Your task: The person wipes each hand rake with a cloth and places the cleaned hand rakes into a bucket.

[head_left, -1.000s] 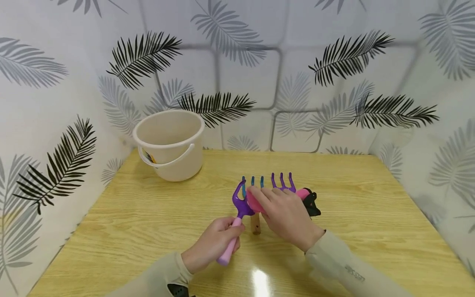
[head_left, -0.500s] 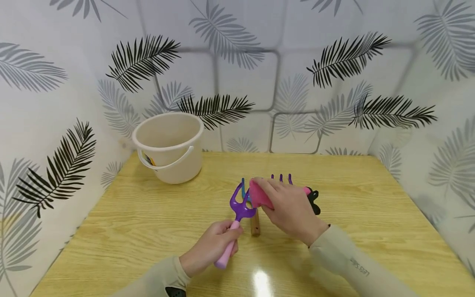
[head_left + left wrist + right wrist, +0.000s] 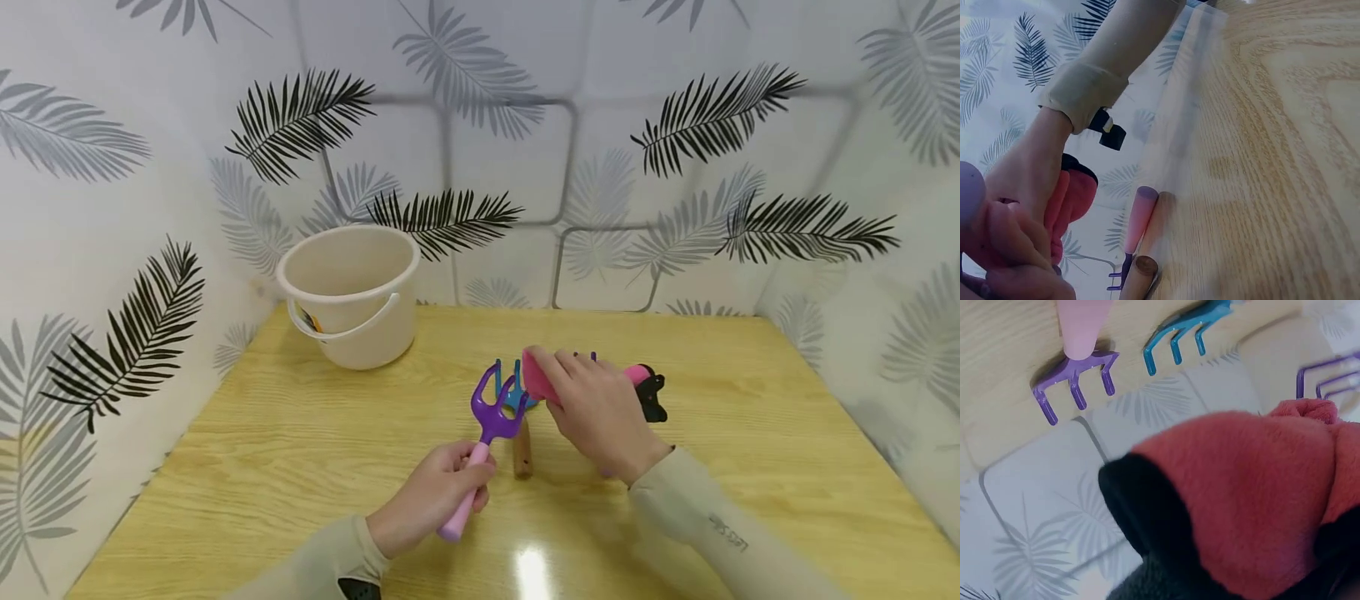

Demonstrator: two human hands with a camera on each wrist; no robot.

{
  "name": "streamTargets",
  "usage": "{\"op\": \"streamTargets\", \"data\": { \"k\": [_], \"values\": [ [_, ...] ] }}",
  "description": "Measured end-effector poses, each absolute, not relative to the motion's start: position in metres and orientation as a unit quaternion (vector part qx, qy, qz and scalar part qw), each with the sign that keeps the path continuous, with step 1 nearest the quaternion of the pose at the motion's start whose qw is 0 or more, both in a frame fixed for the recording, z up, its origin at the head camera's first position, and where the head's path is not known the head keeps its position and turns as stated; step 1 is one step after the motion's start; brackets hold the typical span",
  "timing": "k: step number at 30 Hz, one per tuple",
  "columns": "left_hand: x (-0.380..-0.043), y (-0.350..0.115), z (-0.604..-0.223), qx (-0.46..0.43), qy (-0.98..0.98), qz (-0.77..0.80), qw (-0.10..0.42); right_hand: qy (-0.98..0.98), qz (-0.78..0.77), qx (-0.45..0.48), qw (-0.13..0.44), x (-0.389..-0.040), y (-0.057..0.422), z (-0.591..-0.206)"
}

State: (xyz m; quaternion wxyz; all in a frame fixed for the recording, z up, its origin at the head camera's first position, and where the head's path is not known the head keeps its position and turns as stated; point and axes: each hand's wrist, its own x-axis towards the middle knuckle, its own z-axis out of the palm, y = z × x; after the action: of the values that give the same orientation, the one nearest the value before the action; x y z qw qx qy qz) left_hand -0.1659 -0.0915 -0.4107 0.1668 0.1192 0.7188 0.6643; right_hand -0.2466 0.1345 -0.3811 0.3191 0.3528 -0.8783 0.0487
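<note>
My left hand point(image 3: 446, 487) grips a small purple garden rake point(image 3: 497, 419) by its pink handle, its three prongs pointing up and away. In my right hand point(image 3: 600, 412) is a bunched pink cloth point(image 3: 534, 379) with black parts, right at the rake's rightmost prong. The right wrist view shows the cloth large, the held rake's purple prongs point(image 3: 1300, 381) beside it. Below lies a blue garden rake point(image 3: 517, 398) with a wooden handle point(image 3: 522, 457). A second purple rake point(image 3: 1075, 378) with a pink handle lies next to it, mostly hidden behind my right hand in the head view.
A cream bucket point(image 3: 363, 333) with a white carrying handle stands at the back left of the wooden table point(image 3: 300, 467). Behind the table hangs a leaf-patterned curtain point(image 3: 510, 267).
The cloth and right hand have shifted right across the held rake's prongs, so all three prongs now show. The left hand keeps its grip nearly in place, turning the rake slightly.
</note>
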Motion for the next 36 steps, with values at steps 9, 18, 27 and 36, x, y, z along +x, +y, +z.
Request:
{"op": "streamTargets", "data": {
  "k": [9, 18, 27, 36],
  "values": [
    [-0.173, -0.095, -0.402, 0.099, 0.746, 0.650, 0.106, -0.898, 0.140, 0.305, 0.285, -0.239, 0.139, -0.362],
    [-0.175, -0.096, -0.400, 0.093, 0.733, 0.664, 0.112, -0.898, 0.191, 0.290, 0.269, -0.240, 0.135, -0.349],
    [-0.178, -0.095, -0.408, 0.089, 0.760, 0.636, 0.105, -0.897, 0.168, 0.314, 0.262, -0.242, 0.123, -0.351],
    [-0.179, -0.098, -0.410, 0.085, 0.767, 0.627, 0.109, -0.912, 0.130, 0.340, 0.190, -0.232, 0.105, -0.363]
  ]
}}
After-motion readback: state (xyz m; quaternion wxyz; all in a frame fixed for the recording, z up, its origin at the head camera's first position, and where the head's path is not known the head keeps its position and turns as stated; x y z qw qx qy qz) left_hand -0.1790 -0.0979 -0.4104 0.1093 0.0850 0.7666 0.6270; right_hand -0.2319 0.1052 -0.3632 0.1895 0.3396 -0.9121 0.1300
